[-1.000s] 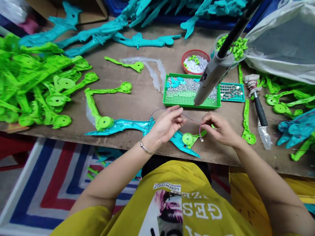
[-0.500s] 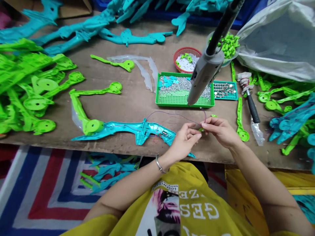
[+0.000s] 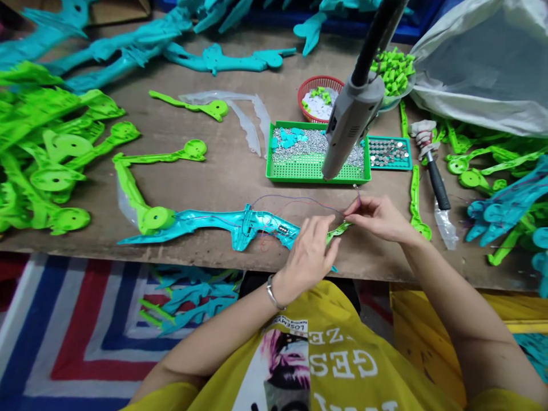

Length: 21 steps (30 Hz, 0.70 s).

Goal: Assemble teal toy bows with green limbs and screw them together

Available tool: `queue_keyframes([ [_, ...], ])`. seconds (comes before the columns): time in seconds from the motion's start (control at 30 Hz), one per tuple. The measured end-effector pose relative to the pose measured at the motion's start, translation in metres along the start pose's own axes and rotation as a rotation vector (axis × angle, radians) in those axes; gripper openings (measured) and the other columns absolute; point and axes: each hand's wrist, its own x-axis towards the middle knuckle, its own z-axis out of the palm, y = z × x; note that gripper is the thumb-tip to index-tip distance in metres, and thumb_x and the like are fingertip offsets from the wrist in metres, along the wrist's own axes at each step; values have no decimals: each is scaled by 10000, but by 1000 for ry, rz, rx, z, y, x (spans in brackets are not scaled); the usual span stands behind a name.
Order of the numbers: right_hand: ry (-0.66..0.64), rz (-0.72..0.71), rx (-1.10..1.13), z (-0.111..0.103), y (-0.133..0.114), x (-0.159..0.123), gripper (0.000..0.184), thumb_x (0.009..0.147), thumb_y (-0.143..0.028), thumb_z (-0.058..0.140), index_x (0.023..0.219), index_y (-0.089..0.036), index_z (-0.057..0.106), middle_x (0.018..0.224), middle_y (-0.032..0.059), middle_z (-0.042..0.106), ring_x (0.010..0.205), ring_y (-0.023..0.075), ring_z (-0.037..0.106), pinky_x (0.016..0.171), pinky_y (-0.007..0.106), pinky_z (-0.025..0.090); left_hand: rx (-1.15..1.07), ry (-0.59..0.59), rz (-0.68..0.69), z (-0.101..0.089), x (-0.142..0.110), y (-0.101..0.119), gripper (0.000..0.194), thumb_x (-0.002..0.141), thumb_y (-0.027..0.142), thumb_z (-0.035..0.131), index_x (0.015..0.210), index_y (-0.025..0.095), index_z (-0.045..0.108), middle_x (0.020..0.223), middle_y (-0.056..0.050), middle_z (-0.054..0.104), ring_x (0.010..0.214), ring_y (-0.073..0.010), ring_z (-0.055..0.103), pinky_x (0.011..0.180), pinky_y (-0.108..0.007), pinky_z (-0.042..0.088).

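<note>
My right hand (image 3: 377, 220) is closed in a pinch on a thin dark wire (image 3: 295, 198). The wire arcs leftward to a turquoise plastic bow-shaped shell (image 3: 205, 220) lying along the table's front edge. My left hand (image 3: 309, 252) rests over the shell's right end, its fingers stretched out and its thumb apart, hiding what lies under the palm. Between both hands a slim green plastic piece (image 3: 341, 229) shows, its left end covered by my left hand. Small metal coils (image 3: 283, 229) and loose red wire (image 3: 264, 242) sit in the shell. A green limb (image 3: 156, 218) overlaps its left part.
A green tray (image 3: 299, 171) of screws stands ahead, beside a turquoise tray of metal discs (image 3: 389, 154) and a red basket (image 3: 322, 80). A grey pole-mounted tool (image 3: 353, 123) hangs above. A black-handled hammer (image 3: 437, 185) lies right. Green parts (image 3: 47, 148) are heaped left.
My left hand has moved from pinching near the wire end down and left onto the shell's right end. More of the green piece shows. My right hand keeps its pinch.
</note>
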Motion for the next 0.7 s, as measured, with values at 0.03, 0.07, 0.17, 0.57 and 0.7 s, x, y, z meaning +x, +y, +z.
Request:
queue_keyframes([
  [0.03, -29, -70, -86, -3, 1, 3, 166, 785, -337, 731, 790, -172, 716, 788, 55, 736, 743, 180, 655, 758, 347, 523, 126, -10, 83, -1, -4, -2, 420, 927, 304, 593, 1314, 169, 506, 1252, -165, 624, 1159, -304, 582, 985, -483, 460],
  [0.07, -66, -139, -156, -6, 2, 5, 137, 800, -313, 714, 780, -178, 719, 798, 54, 739, 778, 187, 657, 811, 365, 515, 221, -32, 146, -2, -7, -4, 480, 917, 384, 621, 1326, 154, 517, 1300, -181, 602, 1224, -341, 538, 1036, -526, 421],
  [0.17, -217, -222, -222, -10, 3, 13, 120, 820, -289, 697, 761, -186, 712, 802, 50, 741, 813, 190, 657, 858, 370, 503, 352, -110, 245, -2, -13, -12, 723, 845, 585, 667, 1373, 119, 502, 1309, -194, 602, 1239, -371, 518, 1117, -592, 332],
  [0.57, -285, -121, -203, 9, 9, -3, 66, 809, -236, 678, 786, -174, 676, 776, 22, 718, 732, 143, 634, 739, 283, 481, 351, -216, 404, -9, -19, -33, 654, 875, 645, 585, 1263, 119, 595, 1151, -172, 673, 1123, -320, 594, 1060, -528, 414],
  [0.7, -260, -124, -245, 12, 12, -2, 74, 811, -242, 668, 786, -175, 684, 759, 17, 712, 710, 142, 623, 722, 281, 464, 375, -223, 417, -9, -20, -33, 664, 877, 675, 558, 1261, 135, 597, 1165, -166, 674, 1143, -314, 592, 1084, -534, 397],
])
